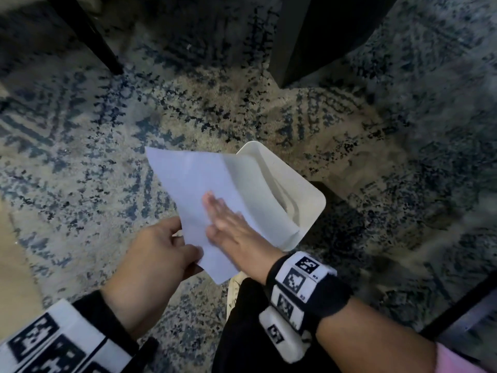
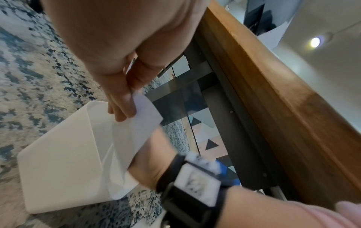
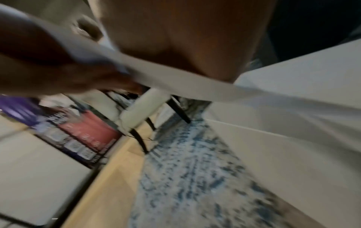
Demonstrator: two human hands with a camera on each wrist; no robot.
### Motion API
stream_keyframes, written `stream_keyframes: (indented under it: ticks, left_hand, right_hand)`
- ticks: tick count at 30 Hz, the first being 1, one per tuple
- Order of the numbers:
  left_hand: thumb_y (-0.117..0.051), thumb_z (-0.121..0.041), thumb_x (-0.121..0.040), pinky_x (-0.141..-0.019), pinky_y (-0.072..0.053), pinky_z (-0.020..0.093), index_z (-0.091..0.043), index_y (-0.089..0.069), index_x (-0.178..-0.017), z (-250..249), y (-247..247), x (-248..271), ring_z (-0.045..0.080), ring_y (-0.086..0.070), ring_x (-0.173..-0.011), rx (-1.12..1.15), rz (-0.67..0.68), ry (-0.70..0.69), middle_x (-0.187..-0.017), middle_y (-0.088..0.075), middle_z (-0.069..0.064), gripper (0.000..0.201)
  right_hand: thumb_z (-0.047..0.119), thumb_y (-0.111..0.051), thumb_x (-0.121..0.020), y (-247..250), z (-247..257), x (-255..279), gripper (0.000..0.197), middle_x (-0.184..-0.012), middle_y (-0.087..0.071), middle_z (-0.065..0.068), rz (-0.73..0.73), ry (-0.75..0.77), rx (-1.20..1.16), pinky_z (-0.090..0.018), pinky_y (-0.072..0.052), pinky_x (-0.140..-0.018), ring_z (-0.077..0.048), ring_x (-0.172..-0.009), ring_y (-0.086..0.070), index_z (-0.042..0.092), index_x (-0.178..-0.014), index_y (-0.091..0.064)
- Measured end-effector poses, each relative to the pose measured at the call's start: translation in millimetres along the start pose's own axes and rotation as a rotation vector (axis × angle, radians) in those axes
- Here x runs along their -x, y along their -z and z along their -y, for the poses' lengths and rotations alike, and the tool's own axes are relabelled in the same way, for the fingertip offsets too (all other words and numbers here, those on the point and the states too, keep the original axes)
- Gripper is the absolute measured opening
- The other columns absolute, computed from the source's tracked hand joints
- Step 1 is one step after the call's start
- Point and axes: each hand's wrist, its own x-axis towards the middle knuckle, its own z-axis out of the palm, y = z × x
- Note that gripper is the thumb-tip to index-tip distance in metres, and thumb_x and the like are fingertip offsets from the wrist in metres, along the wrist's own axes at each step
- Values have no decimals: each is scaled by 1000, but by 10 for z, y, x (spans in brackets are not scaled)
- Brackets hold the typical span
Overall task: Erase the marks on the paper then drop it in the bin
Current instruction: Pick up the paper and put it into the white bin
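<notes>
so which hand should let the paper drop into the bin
Left. The left hand alone pinches the paper over the bin; the right hand only lies flat on it.

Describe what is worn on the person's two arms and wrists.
Left hand and right hand are bare. Each wrist carries a black strap with white blocks printed with black square code markers. A pink sleeve shows on the right forearm.
</notes>
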Motion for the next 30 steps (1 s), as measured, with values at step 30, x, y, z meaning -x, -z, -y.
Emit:
stream_keyframes:
  ticks: [30]
  left_hand:
    - [-41,21,-78,-83,-51,41,-23,-60,-107,-66,98,127,37,-62,-99,163,133,70,-98,-70,23,56]
  right_hand:
    - [41,-24,-102,350,-613,126,59,-157,9,8,62,-316,101,-38,-2,-119,-8,-144,6,24,-150,4]
